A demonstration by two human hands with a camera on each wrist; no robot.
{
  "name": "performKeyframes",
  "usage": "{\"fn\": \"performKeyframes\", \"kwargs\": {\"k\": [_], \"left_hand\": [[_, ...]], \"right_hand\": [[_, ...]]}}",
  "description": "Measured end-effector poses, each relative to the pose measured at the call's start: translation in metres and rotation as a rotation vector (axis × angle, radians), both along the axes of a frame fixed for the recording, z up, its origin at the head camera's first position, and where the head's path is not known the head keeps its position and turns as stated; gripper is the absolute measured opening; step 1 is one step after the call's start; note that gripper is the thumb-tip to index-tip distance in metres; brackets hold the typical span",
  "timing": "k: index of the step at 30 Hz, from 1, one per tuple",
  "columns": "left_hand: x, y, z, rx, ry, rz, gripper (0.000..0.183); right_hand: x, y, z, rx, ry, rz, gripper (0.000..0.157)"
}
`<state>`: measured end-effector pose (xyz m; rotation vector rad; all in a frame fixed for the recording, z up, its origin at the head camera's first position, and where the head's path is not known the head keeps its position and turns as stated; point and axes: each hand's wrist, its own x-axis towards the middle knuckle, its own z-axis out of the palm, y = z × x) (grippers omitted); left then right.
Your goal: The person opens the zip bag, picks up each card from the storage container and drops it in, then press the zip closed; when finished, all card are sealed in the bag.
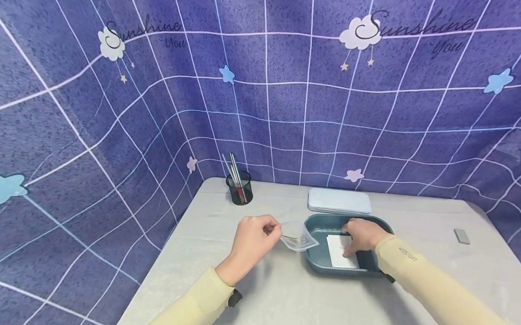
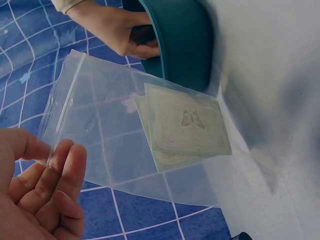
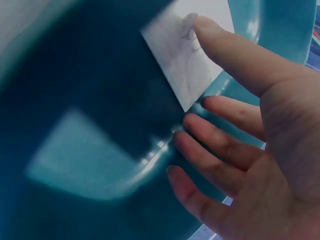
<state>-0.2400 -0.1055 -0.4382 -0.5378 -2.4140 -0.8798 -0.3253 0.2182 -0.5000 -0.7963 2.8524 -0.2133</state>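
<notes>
My left hand (image 1: 257,235) pinches the top edge of a clear zip bag (image 1: 298,236). In the left wrist view, overlapping pale cards (image 2: 190,120) lie inside the bag, one printed with a butterfly. The bag hangs beside a dark teal basin (image 1: 314,266), close to its left wall. My right hand (image 1: 364,235) reaches into the basin over a white card (image 1: 337,250). In the right wrist view, the thumb tip lies over the faintly printed face of this card (image 3: 185,65), and the other fingers spread loosely by its edge. Whether more cards lie beneath cannot be seen.
Behind the basin lies a light blue flat case (image 1: 339,201). A black mesh pen cup (image 1: 241,193) with several pens stands at the back left. A small grey block (image 1: 461,236) sits far right on the pale tablecloth (image 1: 272,303). A blue grid curtain (image 1: 285,100) hangs behind.
</notes>
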Motion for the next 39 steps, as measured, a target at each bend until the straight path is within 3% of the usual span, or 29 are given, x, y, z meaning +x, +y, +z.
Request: {"fn": "performKeyframes", "kwargs": {"k": [11,18,28,39], "left_hand": [[-0.001,-0.001,-0.001,-0.002,-0.004,0.007,0.010],[-0.002,-0.001,0.000,-0.004,-0.002,0.011,0.010],[0.001,-0.004,-0.003,-0.001,-0.018,0.016,0.010],[-0.001,-0.005,-0.003,0.000,0.000,0.018,0.009]], "right_hand": [[0.000,0.006,-0.010,-0.007,0.104,0.009,0.051],[0.005,0.013,-0.009,-0.012,0.213,0.025,0.054],[0.028,0.008,0.003,-0.110,0.385,-0.007,0.026],[0.054,0.009,0.024,-0.213,0.453,0.016,0.019]]}}
